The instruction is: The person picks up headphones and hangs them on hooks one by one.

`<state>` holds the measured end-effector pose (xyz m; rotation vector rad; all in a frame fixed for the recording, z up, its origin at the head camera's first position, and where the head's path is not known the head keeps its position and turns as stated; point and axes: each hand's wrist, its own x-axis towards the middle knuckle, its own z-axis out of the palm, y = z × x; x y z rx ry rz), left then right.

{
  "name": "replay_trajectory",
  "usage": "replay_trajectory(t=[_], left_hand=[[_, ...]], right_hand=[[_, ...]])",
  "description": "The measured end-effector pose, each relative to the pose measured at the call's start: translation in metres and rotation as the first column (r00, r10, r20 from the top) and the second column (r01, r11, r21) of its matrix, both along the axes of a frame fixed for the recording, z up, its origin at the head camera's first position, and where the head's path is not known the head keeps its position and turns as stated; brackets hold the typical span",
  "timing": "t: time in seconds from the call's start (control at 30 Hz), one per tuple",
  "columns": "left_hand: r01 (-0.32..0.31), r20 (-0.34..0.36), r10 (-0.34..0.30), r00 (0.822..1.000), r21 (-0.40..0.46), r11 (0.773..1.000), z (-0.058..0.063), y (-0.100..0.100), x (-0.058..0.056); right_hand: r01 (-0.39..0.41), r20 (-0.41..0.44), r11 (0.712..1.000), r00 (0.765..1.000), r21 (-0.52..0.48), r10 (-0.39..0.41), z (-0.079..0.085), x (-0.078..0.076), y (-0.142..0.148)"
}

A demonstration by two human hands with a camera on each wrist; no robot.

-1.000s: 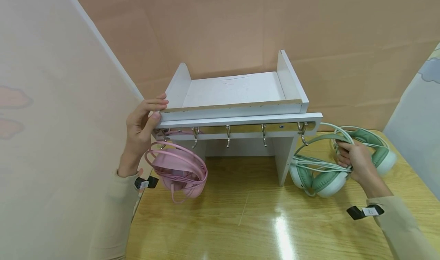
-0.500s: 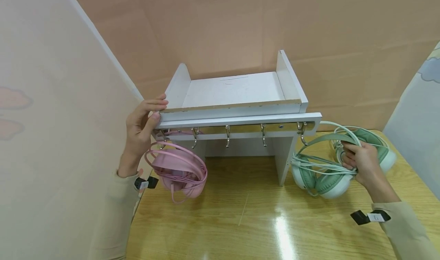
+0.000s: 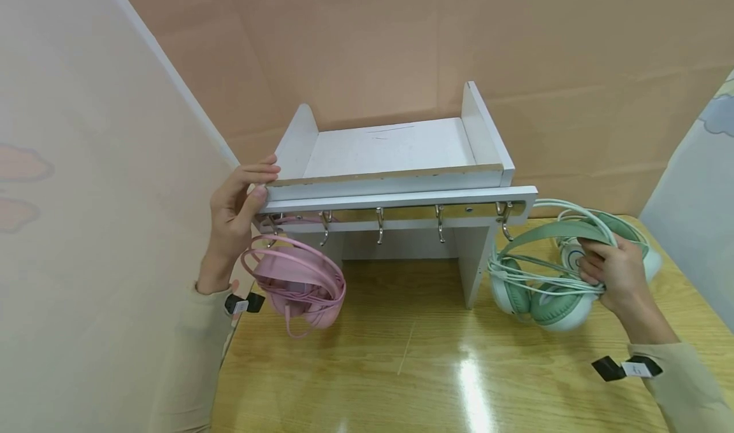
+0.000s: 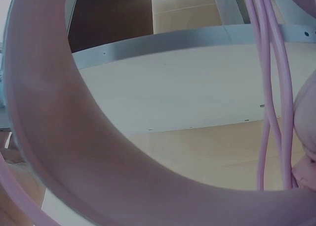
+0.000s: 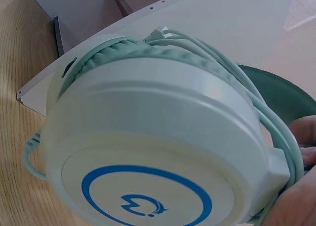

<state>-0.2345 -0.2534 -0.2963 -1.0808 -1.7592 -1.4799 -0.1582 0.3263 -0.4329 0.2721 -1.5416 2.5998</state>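
My right hand (image 3: 616,274) grips the headband of mint-green and white headphones (image 3: 564,309), whose ear cups hang below with the cable bunched across them. In the right wrist view one white ear cup (image 5: 163,112) with a blue ring fills most of the picture. At the left front corner of a white shelf (image 3: 395,146), my left hand (image 3: 229,213) holds on, fingers over the top and thumb at the front. Pink headphones (image 3: 298,270) hang at the leftmost hook, below that hand; their band (image 4: 59,117) crosses the left wrist view closely.
Several metal hooks (image 3: 380,226) line the rail (image 3: 350,202) along the shelf's front. Behind my right hand, a second green and white pair of headphones (image 3: 652,264) lies on the wooden table (image 3: 424,369). Walls stand close at left and right.
My right hand has drawn the green headphones to the right, a little away from the shelf's right end. The left hand and the pink headphones have stayed in place.
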Motion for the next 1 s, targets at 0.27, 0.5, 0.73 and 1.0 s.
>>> replay_trajectory(t=[0.27,0.5,0.73,1.0], left_hand=[[0.001,0.005,-0.001,1.000,0.011,1.000,0.000,-0.001,0.000],[0.009,-0.004,-0.009,1.000,0.008,1.000,0.001,0.000,-0.002],[0.008,-0.011,-0.008,1.000,0.004,1.000,0.001,0.001,-0.003],[0.001,-0.005,-0.001,1.000,0.001,1.000,0.000,0.000,-0.001]], right_hand=[[0.033,-0.064,0.999,0.997,-0.002,-0.033,0.010,0.010,-0.007],[0.031,-0.134,0.999,0.990,-0.012,-0.033,0.018,0.019,-0.012],[-0.091,-0.233,0.987,0.971,-0.130,0.059,0.022,0.027,-0.011],[-0.054,-0.264,0.995,0.964,-0.079,0.031,0.029,0.038,-0.013]])
